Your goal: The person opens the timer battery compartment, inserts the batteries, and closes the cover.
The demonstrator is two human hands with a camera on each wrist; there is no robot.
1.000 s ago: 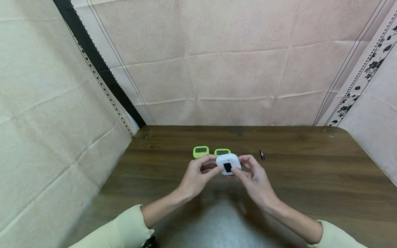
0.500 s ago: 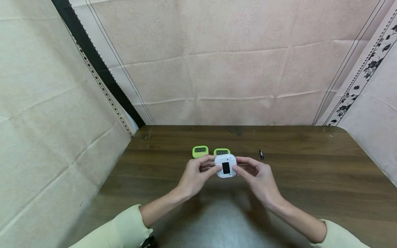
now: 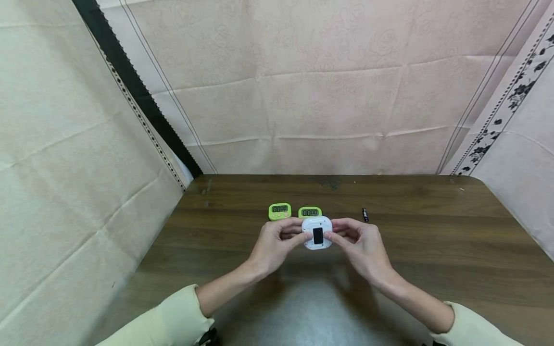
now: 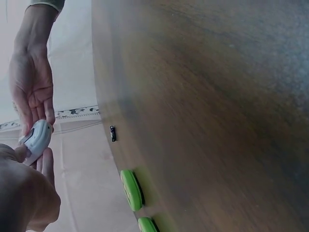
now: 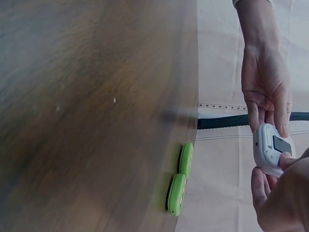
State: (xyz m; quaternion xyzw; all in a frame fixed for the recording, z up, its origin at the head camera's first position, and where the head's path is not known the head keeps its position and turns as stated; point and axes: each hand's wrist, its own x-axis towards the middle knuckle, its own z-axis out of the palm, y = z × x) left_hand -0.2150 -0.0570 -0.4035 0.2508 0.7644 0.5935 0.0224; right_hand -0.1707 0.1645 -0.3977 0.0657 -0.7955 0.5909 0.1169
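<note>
Both hands hold a white, rounded-square timer [image 3: 317,233] above the table, with a dark rectangle on the face turned to the head camera. My left hand [image 3: 269,249] pinches its left edge, thumb in front and fingers behind. At the opposite edge my right hand [image 3: 366,250] pinches it in the same way. In the right wrist view the timer [image 5: 271,149] shows its thick side and small holes near its corners. Behind the hands lie two green digital timers [image 3: 280,211], [image 3: 309,211] with their displays up; the right one is partly hidden by the white timer.
A small dark battery [image 3: 365,215] lies on the wooden table [image 3: 433,230] to the right of the green timers. Cloth hangings [image 3: 320,96] stand behind the table's far edge and along both sides.
The white timer, first tilted, now faces the head camera more squarely and sits slightly lower. My right thumb has shifted from its front face to its right edge. Green timers and battery stay put.
</note>
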